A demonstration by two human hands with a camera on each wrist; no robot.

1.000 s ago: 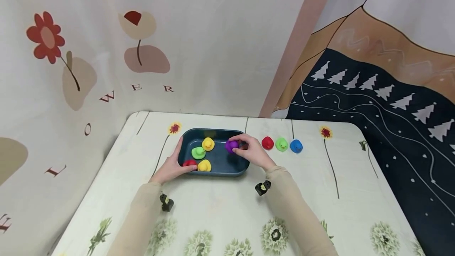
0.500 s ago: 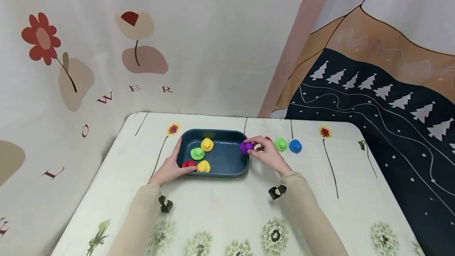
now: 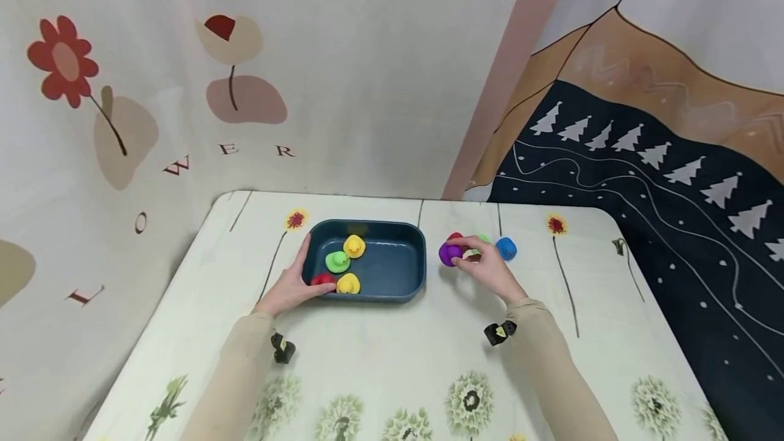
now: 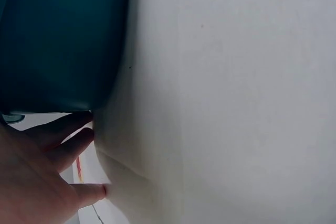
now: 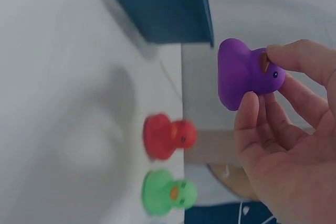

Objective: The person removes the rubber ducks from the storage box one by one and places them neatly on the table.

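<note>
Ducks number eight by our count, sharing a flowered tabletop (image 3: 367, 352) with one dark blue tray (image 3: 392, 271) and a person's two hands. Four sit in the tray's left half: one yellow duck (image 3: 354, 246) toward the back, a second yellow duck (image 3: 348, 284) by the near wall, one green duck (image 3: 337, 262) between, and one red duck (image 3: 322, 280) in the near left corner. Three line up on the cloth to the right: another red duck (image 5: 163, 136), another green duck (image 5: 167, 192) and one blue duck (image 3: 505, 248).

The eighth, a purple duck (image 5: 236, 74), is pinched by the head in the right hand (image 3: 488, 271), above the tabletop just right of the tray. It is smooth and round-bodied, with a black eye and an orange-brown bill. The left hand (image 3: 290, 289) spreads wide at the tray's left end, thumb along the near side.

From the right wrist we see the purple duck's eye and the outside red and green ducks, which the right hand and its catch partly hide from the head view. The left wrist shows us outstretched fingers at the tray's outer wall.
</note>
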